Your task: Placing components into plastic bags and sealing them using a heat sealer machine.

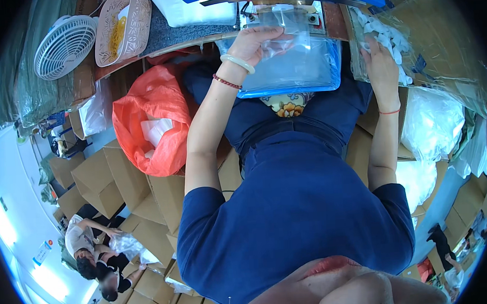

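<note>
At top centre, the left hand (250,46) pinches a clear bag (299,38) over the blue tray (336,73). At upper right, the right hand (381,66) is at white pieces (393,40); I cannot tell its grip.

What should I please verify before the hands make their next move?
1. Left hand has hold of the clear plastic bag: ok, pinched in its fingers.
2. Bag's mouth open: cannot tell.
3. Right hand at the white pieces: ok.
4. White piece gripped by the right hand's fingers: cannot tell.
5. Blue tray in place over the lap: ok, below the bag.
6. Left hand free for another thing: not ok, the bag occupies it.
</note>
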A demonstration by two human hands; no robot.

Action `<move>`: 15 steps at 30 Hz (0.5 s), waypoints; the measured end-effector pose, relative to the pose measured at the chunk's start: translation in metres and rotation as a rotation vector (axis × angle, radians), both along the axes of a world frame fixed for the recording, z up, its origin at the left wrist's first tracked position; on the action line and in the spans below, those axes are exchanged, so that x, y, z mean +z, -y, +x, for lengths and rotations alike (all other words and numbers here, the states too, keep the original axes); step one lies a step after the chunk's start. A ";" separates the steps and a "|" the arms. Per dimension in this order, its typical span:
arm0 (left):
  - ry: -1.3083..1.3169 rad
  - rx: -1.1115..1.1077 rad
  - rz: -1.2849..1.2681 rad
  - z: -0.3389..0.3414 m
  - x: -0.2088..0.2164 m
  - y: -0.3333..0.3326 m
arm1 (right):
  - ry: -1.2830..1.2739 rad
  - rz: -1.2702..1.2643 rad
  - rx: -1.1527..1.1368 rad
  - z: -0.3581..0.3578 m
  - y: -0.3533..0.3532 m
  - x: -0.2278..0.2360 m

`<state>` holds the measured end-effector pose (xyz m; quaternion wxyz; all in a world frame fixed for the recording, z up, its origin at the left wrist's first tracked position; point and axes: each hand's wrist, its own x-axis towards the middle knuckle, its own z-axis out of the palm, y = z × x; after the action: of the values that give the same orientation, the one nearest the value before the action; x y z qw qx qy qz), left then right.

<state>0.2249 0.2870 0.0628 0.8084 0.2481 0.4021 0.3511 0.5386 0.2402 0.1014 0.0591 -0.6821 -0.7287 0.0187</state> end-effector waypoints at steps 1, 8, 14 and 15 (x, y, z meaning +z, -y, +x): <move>-0.024 -0.003 0.029 0.001 0.000 -0.001 | -0.029 0.087 0.013 -0.001 -0.002 0.000; -0.059 0.077 0.039 -0.011 -0.001 0.008 | -0.623 0.234 -0.047 -0.028 -0.008 0.005; -1.402 0.415 1.206 -0.098 -0.005 -0.025 | -0.782 0.088 -0.219 -0.032 -0.002 0.012; -1.666 0.240 1.457 -0.111 -0.029 -0.034 | -0.858 0.101 -0.165 -0.039 -0.005 0.021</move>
<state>0.1135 0.3206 0.0337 -0.0925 0.7810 0.5382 0.3029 0.4993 0.2448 0.1229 0.3910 -0.6648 -0.5811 0.2597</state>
